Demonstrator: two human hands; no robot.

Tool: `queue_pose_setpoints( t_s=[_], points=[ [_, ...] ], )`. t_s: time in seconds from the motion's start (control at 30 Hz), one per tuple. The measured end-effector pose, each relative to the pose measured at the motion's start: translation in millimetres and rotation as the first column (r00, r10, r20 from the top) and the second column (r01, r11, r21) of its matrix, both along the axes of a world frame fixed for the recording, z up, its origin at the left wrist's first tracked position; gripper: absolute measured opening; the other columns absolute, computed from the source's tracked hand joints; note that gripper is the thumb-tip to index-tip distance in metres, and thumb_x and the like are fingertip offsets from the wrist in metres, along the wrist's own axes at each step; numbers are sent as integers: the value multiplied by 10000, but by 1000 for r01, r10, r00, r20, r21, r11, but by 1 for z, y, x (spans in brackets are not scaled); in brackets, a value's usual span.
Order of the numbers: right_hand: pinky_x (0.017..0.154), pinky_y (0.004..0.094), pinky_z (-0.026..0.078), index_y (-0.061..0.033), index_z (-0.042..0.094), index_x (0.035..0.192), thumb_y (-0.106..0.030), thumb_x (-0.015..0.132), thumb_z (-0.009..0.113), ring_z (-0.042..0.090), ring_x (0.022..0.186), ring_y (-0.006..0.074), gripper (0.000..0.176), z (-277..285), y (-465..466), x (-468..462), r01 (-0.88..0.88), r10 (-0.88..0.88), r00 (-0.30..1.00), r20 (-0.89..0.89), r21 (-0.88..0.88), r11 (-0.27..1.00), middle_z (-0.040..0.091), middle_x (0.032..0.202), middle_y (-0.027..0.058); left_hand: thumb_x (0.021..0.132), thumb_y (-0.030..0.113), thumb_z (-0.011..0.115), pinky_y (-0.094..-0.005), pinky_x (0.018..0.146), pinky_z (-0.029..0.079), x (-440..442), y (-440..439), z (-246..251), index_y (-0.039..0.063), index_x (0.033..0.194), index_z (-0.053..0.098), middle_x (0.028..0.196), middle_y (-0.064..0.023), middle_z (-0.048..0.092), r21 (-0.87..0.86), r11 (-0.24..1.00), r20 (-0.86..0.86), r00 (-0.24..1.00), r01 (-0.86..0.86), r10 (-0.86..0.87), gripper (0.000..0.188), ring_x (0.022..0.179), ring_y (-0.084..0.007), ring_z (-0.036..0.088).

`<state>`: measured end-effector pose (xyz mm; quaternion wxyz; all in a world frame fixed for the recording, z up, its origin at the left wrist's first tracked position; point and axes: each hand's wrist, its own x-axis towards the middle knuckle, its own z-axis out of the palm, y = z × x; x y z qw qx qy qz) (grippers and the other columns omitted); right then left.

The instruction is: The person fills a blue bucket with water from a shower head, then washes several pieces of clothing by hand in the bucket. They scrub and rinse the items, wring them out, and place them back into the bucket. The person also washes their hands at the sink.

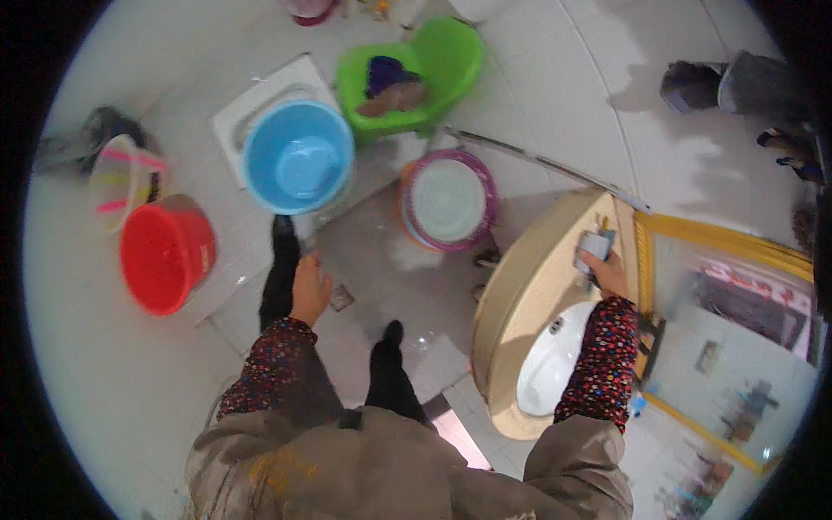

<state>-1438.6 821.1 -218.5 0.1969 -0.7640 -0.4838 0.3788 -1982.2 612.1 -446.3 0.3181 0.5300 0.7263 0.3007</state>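
Note:
My right hand (pixel 608 270) grips a light grey, blurred cup-like holder (pixel 593 249) with slim items sticking up from it, above the far end of the beige washbasin counter (pixel 526 292). Below that arm lies the white oval sink (pixel 552 364), partly covered by my sleeve. Nothing shows in my left hand (pixel 311 289), which hangs over the floor near my left leg with its fingers somewhat apart. A blue plastic basin (pixel 298 157) sits ahead of it, over the edge of a white squat toilet (pixel 227 123).
A red bucket (pixel 166 253) and a striped basket (pixel 127 182) are at the left. Ahead stands a green plastic tub (pixel 448 65) with dark cloth in it. Stacked basins (pixel 448 198) rest on the floor near the counter. A gold-framed mirror (pixel 728 325) is at the right.

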Motion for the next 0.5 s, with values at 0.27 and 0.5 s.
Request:
queue_pose_setpoints(
  t_s=[0.27,0.5],
  points=[
    [844,340,503,43,541,1225,-177,771,800,606,956,202,567,7,-2,-17,-7,-18,957,288,87,996,637,1098,103,798,76,642,-450,875,461,53,67,-61,28,1251,497,1142,-187,555,2,997,-127,988,83,-82,478,1055,-368,548],
    [834,330,520,17,571,1151,-145,787,783,641,918,194,451,8,63,-217,-229,231,972,-47,59,972,659,1026,92,853,115,625,-445,753,504,43,120,-78,54,1104,598,938,-160,651,-120,992,186,983,39,-16,260,890,-350,625]
  ],
)
